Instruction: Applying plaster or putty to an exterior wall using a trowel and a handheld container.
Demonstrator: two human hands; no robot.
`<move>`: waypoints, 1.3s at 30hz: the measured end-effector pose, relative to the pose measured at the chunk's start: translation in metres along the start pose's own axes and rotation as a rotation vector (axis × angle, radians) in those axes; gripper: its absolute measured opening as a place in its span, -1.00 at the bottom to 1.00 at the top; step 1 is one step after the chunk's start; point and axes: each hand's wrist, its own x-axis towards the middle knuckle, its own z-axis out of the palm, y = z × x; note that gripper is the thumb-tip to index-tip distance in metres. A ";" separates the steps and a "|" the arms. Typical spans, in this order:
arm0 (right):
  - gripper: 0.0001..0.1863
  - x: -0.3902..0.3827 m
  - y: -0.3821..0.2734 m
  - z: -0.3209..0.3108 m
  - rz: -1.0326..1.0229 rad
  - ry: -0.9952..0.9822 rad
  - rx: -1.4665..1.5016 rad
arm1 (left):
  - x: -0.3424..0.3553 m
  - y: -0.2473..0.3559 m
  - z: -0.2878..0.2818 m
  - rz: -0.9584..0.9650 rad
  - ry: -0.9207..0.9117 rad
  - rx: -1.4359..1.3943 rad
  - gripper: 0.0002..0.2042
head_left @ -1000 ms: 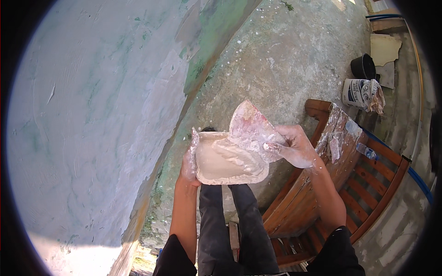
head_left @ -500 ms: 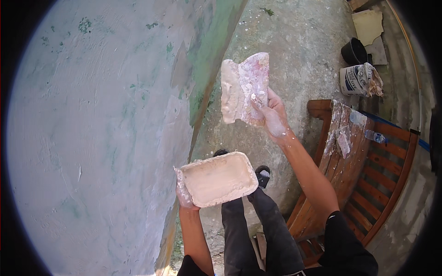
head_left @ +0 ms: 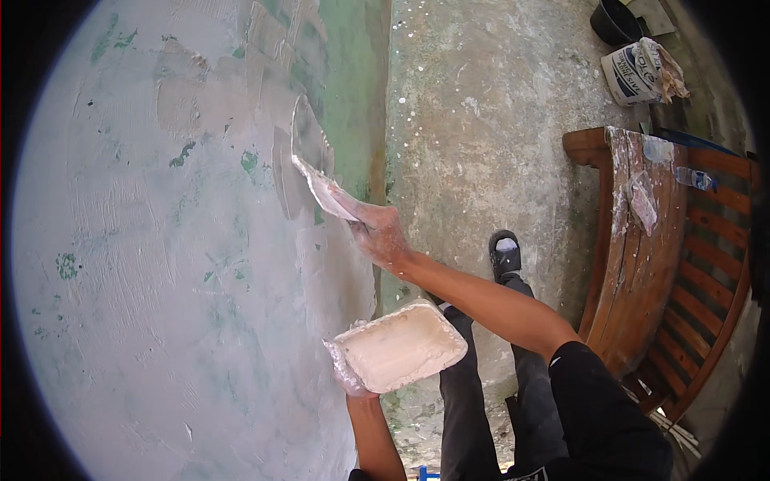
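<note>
Spreader [head_left: 326, 188] is up at about 11 o'clock for you, tilted and right by the wall [head_left: 168, 264] that takes up your whole 9 o'clock side, all greyish-white skim with green patches showing through. Can't tell how much of its edge actually touches the surface.

Left hand [head_left: 346, 377] is down between 6 and 7, thumb at the left end of the tray; your other fingers are mostly hidden, but the hand's clearly supporting that end. Right hand [head_left: 383, 232] sits pretty much dead centre, fingers clamped on the spreader's near end, and dusted white like the other one.

Tray [head_left: 425, 370] is at 6 o'clock, slightly tilted, crusty rim, pale paste [head_left: 401, 346] inside. Your shoe [head_left: 505, 258] is on the concrete floor [head_left: 481, 120] at 3.

Further over, you've got a black bucket [head_left: 616, 22] between 1 and 2, then a white bucket [head_left: 630, 78] at 2 with something crumpled on top. Wooden bench [head_left: 638, 297] runs down from 2 to 4, white-splattered, with a pale smeared flat piece [head_left: 644, 204] on it and a clear plastic bottle [head_left: 695, 178] lying on its side nearer the slats.
</note>
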 end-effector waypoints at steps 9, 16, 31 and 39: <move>-0.58 0.093 0.028 -0.025 0.080 0.159 0.032 | 0.011 -0.038 0.011 0.083 0.087 -0.006 -0.39; -0.44 0.042 0.040 -0.014 -0.044 -0.055 0.062 | 0.015 -0.062 0.017 0.156 0.150 -0.146 -0.35; -0.35 0.004 0.061 -0.005 0.055 -0.245 0.068 | 0.019 -0.065 0.040 0.200 0.200 -0.060 -0.39; -0.38 -0.006 0.075 -0.041 -0.045 -0.342 0.132 | 0.019 -0.071 0.018 0.277 0.227 -0.188 -0.42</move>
